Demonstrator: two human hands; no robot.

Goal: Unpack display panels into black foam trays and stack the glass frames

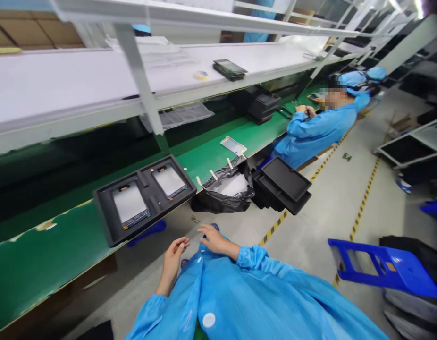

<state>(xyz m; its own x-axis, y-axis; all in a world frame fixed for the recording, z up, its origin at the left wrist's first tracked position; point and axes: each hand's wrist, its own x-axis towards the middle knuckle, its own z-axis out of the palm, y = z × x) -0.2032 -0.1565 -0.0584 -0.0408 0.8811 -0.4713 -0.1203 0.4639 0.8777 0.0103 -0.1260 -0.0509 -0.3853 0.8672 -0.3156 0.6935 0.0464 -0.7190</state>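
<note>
Green bench (pixel 37 269) bears a tray (pixel 145 179); left hand (pixel 173 252), right hand (pixel 214 240): fingers (pixel 206 230) loosely curled, empty.

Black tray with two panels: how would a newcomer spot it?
Find the long green bench, then the black bag at its near edge. Left of that bag in the picture, the black tray sits on the bench. Unlike the stacked trays right of the bag, it shows two pale panels.
</note>
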